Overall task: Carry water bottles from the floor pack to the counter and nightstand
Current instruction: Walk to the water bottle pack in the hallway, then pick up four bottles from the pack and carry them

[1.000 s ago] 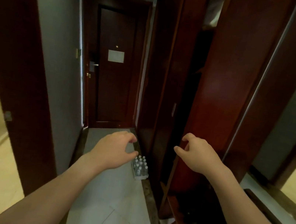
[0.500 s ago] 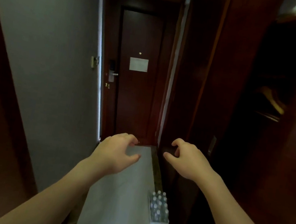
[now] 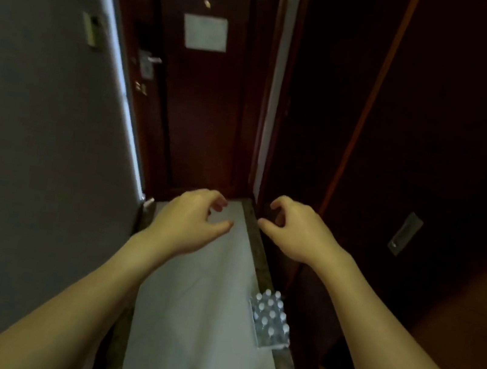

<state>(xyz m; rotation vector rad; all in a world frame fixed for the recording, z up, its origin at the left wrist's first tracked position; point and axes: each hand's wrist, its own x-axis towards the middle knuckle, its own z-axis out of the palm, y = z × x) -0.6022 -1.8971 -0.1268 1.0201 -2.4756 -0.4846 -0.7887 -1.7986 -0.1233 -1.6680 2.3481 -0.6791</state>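
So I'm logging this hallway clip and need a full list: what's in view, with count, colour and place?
bottle pack: one, clear with white caps, on the floor by the right-hand edge
floor: one, pale grey, running down the middle to the door
door: one, dark red-brown, at the far end
notice: one, white, on the door's upper part
handle: one, silver, on the door's left side
wall: one, grey, on the left
switch: one, pale, on the wall
cabinet: one, dark wood, on the right
pull: one, metal, recessed in the cabinet
left hand: empty, fingers loosely curled, above the floor
right hand: empty, fingers loosely curled, by the cabinet
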